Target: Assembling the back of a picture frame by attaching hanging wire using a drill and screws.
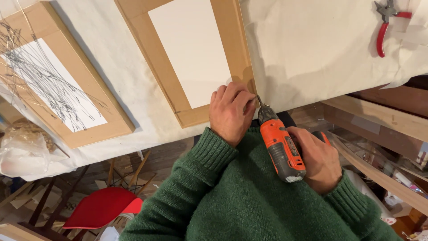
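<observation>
Drill bit at frame corner, both hands engaged.
Right hand clamped on the orange drill's grip, at 5 o'clock from the corner; bit tip meets the frame's lower right corner. Left hand pressed flat on that corner, fingers together, touching the wood. Second frame lies at 9 o'clock, red pliers at 2 o'clock, on white cloth.
</observation>
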